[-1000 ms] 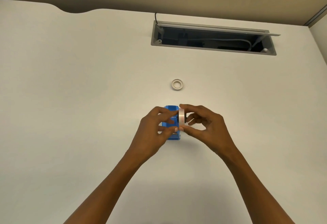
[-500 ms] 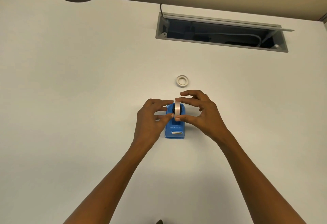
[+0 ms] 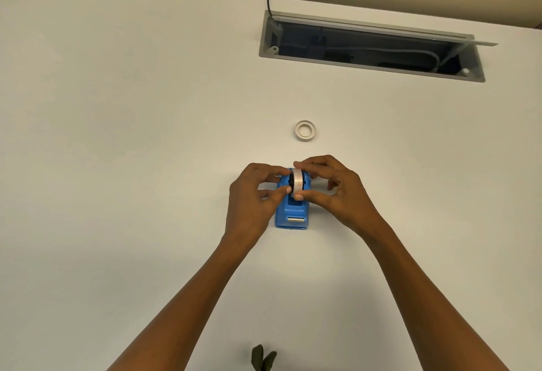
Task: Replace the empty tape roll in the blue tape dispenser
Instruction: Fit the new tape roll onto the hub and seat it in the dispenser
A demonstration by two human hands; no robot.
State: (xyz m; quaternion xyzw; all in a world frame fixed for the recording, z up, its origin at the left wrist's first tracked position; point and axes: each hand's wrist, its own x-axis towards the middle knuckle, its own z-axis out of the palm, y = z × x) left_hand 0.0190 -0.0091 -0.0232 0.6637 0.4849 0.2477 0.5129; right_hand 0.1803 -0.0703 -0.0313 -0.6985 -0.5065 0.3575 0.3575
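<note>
The blue tape dispenser stands on the white table, its metal cutter at the near end. A full clear tape roll on a black hub stands upright in the dispenser's slot. My right hand pinches the roll from the right, thumb on its near rim and fingers over its top. My left hand touches the hub and the dispenser's left side with its fingertips. The empty white tape core lies flat on the table just beyond the dispenser.
An open grey cable hatch with cables inside is sunk into the table at the back right. A small dark green object shows at the bottom edge. The table's far edge curves at the back left.
Both hands carried the tape roll from above the dispenser's near right side back and down into its slot. The dispenser's cutter end, earlier hidden by the hands, now shows.
</note>
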